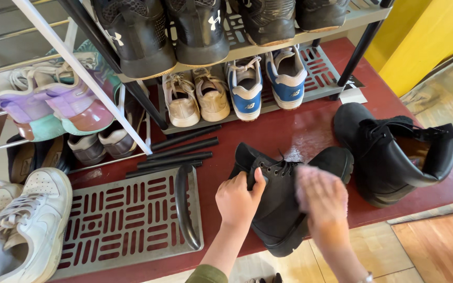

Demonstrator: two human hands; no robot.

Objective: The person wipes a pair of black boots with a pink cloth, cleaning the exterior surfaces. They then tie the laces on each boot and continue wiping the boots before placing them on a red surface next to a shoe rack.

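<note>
Sideways, the black boot point(276, 207) lies, toe pointing upper right.

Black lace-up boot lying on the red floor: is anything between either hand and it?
Nothing visible. The left hand already grips the black lace-up boot at its collar, and the right hand lies on its side, blurred, with a pinkish cloth under it. The second black boot stands apart.

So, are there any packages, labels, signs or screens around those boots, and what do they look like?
No packages, signs or screens.
Small white emblems mark the black high-top shoes on the upper shelf.
White emblems sit on the heels of the blue and white sneakers on the lower shelf.
The black boot under both hands shows no label.
</note>
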